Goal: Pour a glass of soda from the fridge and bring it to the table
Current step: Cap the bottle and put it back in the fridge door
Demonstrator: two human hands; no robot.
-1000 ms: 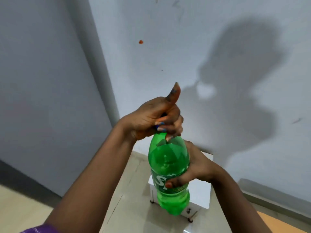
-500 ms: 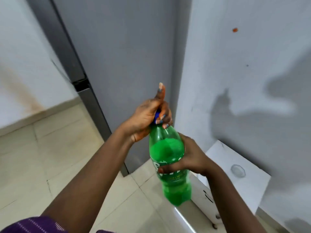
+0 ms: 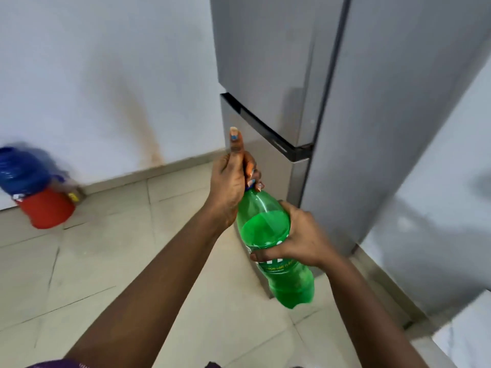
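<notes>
A green soda bottle (image 3: 281, 264) tilts in front of me, partly filled with green liquid. My right hand (image 3: 300, 235) wraps around its body at the label. My left hand (image 3: 231, 179) is closed over the blue cap (image 3: 249, 185) at the neck, thumb pointing up. The grey fridge (image 3: 305, 83) stands just behind the bottle with both doors shut. No glass or table shows in this view.
A red bucket (image 3: 46, 208) with a blue bag (image 3: 22, 168) on it sits by the stained white wall at left. Beige floor tiles (image 3: 106, 261) spread below. A white wall (image 3: 438, 208) runs along the right, with a white surface (image 3: 467, 333) at the bottom right corner.
The view has swung left: the wall with my shadow and the white stool have gone out of frame, and the fridge front and red bucket have come in. Both hands keep their hold on the bottle.
</notes>
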